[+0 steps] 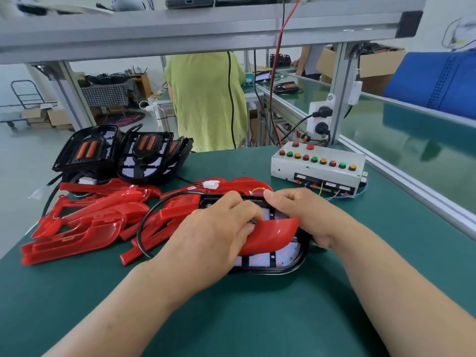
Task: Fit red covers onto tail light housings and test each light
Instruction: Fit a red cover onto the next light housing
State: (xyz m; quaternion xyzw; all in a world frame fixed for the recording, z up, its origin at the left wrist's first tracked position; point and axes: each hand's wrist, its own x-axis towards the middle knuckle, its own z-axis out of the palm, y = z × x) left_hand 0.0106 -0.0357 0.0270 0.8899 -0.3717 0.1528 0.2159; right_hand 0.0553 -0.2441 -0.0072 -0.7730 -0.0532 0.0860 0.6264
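while the black oval tail light housing (273, 271) lies on the green bench mat (257, 310) at near centre, the left hand (213, 230) curls around a curved red plastic cover (270, 235), holding it tilted over the housing's white led board (260, 261). the right hand (298, 215) grips the housing's right rim. loose red covers (85, 222) pile at left; a grey button box (316, 166) sits far right.

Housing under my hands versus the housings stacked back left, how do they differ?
The held housing lies flat, red dots glowing; the stacked housings lean, showing none. A red cover sits partly over the held housing; the stacked housings show orange inserts. Both have black frames.
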